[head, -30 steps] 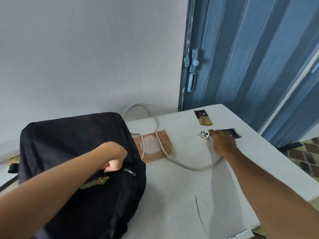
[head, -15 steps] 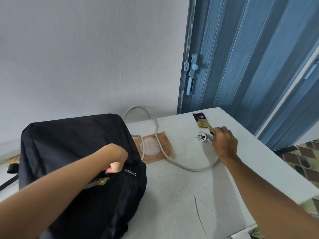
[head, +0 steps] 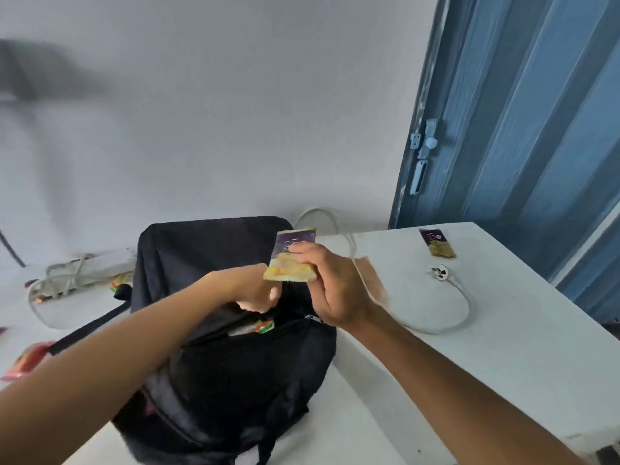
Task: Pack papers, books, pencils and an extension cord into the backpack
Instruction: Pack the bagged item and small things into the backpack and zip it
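A black backpack [head: 228, 370] lies on the white table [head: 503, 347] with its front pocket unzipped. My left hand [head: 255, 290] grips the upper edge of that pocket opening, where a green-and-orange wrapper [head: 258, 327] shows inside. My right hand [head: 332, 290] holds a purple-and-yellow sachet [head: 291, 260] just above the pocket. The white extension cord [head: 459, 310] loops across the table to the right, its plug [head: 440, 272] lying free. The cord's strip end [head: 87, 270] rests left of the backpack.
A second purple-and-yellow sachet [head: 436, 242] lies near the table's far right corner. An orange packet [head: 369, 280] sits under the cord behind my right hand. A red wrapper [head: 27, 360] lies at the left. A blue folding door [head: 520, 122] stands behind the table's right side.
My right hand picked a sachet up from beside the plug and carried it left to above the backpack pocket. My left hand stayed on the pocket edge. The camera turned left.
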A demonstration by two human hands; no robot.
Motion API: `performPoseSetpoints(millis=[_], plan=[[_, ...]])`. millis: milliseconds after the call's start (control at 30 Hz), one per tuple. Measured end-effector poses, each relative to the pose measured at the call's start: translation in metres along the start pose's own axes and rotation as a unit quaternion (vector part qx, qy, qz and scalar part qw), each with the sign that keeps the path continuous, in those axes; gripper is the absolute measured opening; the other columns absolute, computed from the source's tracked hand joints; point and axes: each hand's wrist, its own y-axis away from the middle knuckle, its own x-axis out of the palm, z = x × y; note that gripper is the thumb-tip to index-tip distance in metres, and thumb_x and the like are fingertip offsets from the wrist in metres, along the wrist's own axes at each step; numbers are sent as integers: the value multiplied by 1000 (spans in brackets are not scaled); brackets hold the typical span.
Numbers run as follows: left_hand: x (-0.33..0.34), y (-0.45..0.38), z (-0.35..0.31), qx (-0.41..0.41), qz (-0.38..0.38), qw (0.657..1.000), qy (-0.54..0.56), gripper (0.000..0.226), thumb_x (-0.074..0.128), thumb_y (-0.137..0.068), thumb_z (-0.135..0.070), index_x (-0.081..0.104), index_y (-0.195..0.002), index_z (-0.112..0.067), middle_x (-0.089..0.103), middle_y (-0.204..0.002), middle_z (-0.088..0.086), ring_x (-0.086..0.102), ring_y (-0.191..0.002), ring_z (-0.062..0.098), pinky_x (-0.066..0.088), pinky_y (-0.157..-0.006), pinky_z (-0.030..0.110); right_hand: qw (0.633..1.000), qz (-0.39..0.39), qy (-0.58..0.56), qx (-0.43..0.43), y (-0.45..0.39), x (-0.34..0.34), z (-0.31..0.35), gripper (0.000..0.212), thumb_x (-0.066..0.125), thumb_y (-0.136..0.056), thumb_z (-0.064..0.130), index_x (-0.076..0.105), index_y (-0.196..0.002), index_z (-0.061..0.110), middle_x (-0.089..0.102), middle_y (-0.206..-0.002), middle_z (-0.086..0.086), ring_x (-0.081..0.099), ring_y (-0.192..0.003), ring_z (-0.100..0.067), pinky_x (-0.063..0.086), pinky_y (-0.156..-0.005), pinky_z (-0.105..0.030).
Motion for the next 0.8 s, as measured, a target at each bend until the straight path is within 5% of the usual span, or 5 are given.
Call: performPoseSetpoints(millis=[100,233,467,600,800], plan=[[-13,30,20,25,-9,996,86,31,52,-92,-18,39,-63,-20,38,-70,-9,43,-75,12,35,-61,9,992,45,-78,-85,-1,26,37,26,49,-84,0,48,-110,3,66,-109,-25,64,-99,-32,52,-89,-29],[-25,48,34,70,-138,973,172,10,66,-82,-11,66,-74,-17,61,-73,-13,57,-65,2,48,-69,25,978,101,-123,-134,17,55,57,17,52,-83,1,50,-100,3,67,-96,-23,66,-85,-35,55,-72,-42],[-40,67,37,77,-222,960,153,12,63,-83,-9,72,-86,-17,64,-78,-15,57,-74,-5,44,-69,17,970,187,-112,112,28,83,44,15,43,-87,5,54,-97,4,61,-83,-11,56,-70,-24,47,-61,-42],[-41,73,38,75,-248,953,158,15,62,-81,-6,73,-86,-14,69,-84,-7,60,-77,1,46,-70,18,959,152,-44,236,16,98,36,17,43,-85,6,58,-92,5,62,-85,-9,58,-78,-23,48,-72,-40],[-47,77,40,69,-278,944,162,16,61,-80,-4,73,-86,-13,68,-84,-4,57,-74,0,41,-67,14,929,245,-22,276,-18,122,44,15,51,-90,6,63,-88,-3,65,-90,-22,60,-83,-36,45,-68,-35]])
